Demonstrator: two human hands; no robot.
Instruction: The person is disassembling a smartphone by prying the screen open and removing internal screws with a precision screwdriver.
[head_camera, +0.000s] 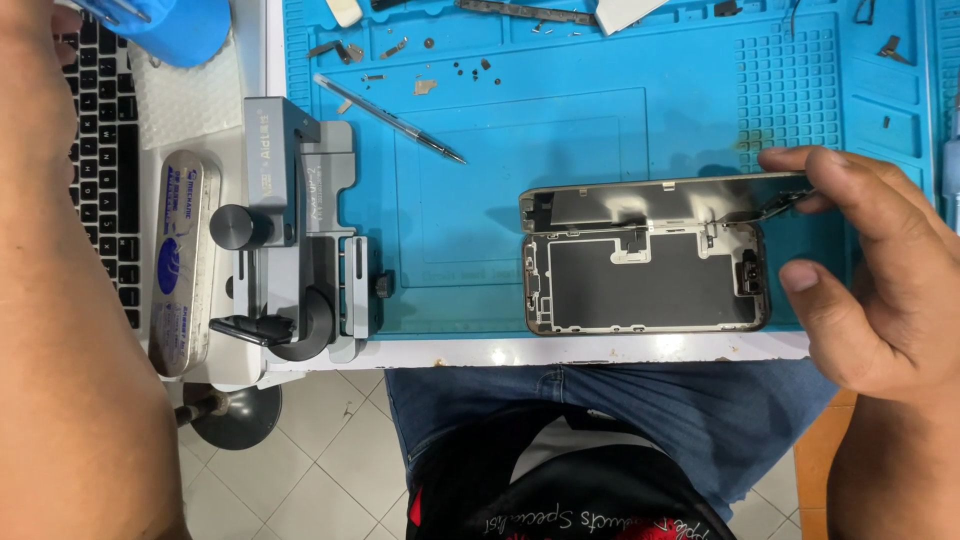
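Phone open on the mat, screen lifted but not yet free.

The right hand (880, 270) pinches the raised screen (640, 200) at its far corner, hinged up from the phone body (645, 285) on the blue mat (500, 230). Loose screws (470, 68) are already out. The left hand (35, 90) is by the keyboard (105, 170); I cannot tell its grip.

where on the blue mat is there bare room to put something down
Bare mat lies between the pen and the opened phone, and right of the clamp. The top edge is crowded with screws; the right hand covers the phone's end.
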